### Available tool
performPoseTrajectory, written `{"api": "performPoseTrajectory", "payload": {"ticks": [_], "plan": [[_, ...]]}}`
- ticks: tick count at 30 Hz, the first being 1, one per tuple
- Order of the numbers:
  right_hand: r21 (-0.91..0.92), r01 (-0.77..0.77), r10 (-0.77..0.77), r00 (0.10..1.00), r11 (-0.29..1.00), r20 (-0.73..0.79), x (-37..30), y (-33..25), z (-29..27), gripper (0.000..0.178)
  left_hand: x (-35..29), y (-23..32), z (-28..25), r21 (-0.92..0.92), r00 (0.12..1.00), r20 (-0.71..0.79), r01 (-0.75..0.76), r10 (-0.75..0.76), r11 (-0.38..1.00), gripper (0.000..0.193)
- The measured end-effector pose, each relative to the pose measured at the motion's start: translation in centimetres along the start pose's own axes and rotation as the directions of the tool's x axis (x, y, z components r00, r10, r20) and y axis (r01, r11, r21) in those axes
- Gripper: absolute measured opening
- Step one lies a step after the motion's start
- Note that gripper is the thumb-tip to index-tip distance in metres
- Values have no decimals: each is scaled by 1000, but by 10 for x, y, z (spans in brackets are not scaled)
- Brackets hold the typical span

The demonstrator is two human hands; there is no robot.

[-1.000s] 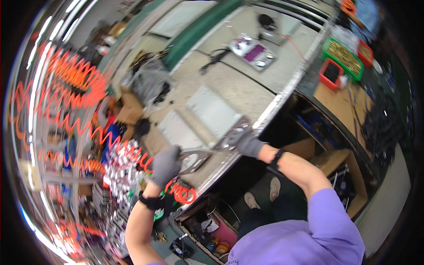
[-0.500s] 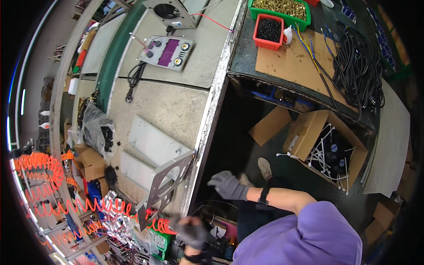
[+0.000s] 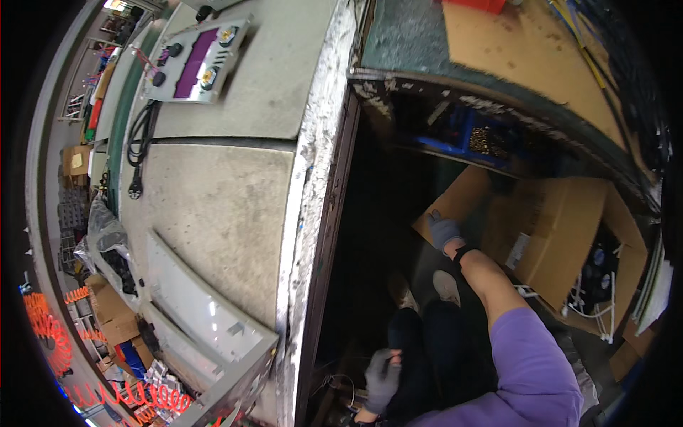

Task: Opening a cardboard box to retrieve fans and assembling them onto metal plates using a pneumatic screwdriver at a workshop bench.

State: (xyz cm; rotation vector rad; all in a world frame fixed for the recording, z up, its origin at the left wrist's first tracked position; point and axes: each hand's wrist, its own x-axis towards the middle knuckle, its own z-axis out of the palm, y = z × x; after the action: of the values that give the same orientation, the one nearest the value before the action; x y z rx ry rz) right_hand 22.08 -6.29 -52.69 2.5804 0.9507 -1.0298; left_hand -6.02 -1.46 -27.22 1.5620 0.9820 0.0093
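My right hand point(image 3: 445, 231), in a grey glove with a bare fingertip showing, reaches forward over the cardboard flap point(image 3: 466, 196) of a carton. Its fingers are partly stretched, and nothing shows in them. Whether it touches the flap I cannot tell. Nearer my body, my left hand point(image 3: 383, 377), gloved in grey too, hangs beside my dark trouser leg. Its fingers curl toward the thumb; anything between them is too small to make out. Ahead of my right hand, under the dark table, sits a blue bin point(image 3: 487, 139) with small brass-coloured parts.
The pale workbench point(image 3: 213, 192) on the left has a worn metal edge point(image 3: 306, 199). Lying on it are grey metal panels point(image 3: 203, 299) and a grey control box with a purple panel point(image 3: 196, 64). An open carton point(image 3: 555, 249) with black parts and white ties stands at right.
My view has shifted down and right. My right hand has moved forward, from beside the bench edge to the cardboard flap. My left hand has come from near the orange coiled hose to my leg.
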Motion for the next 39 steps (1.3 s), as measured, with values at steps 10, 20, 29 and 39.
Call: {"api": "performPoseTrajectory", "payload": {"ticks": [10, 20, 29, 39], "plan": [[-435, 95, -75, 995, 896, 62, 118, 12, 90, 42, 31, -109, -9, -311, 902, -146, 348, -407, 884, 16], [-146, 43, -79, 965, 988, -251, 71, 87, 20, 21, 50, -97, 3, -333, 971, -73, 193, -229, 923, 14], [-121, 58, -82, 975, 991, -205, 66, 88, -10, 18, 49, -105, 6, -279, 970, -28, 226, -243, 933, 14], [-200, 233, -301, 841, 952, -449, 60, 75, -20, 17, 57, -99, 10, -276, 968, 30, 247, -248, 929, 15]]}}
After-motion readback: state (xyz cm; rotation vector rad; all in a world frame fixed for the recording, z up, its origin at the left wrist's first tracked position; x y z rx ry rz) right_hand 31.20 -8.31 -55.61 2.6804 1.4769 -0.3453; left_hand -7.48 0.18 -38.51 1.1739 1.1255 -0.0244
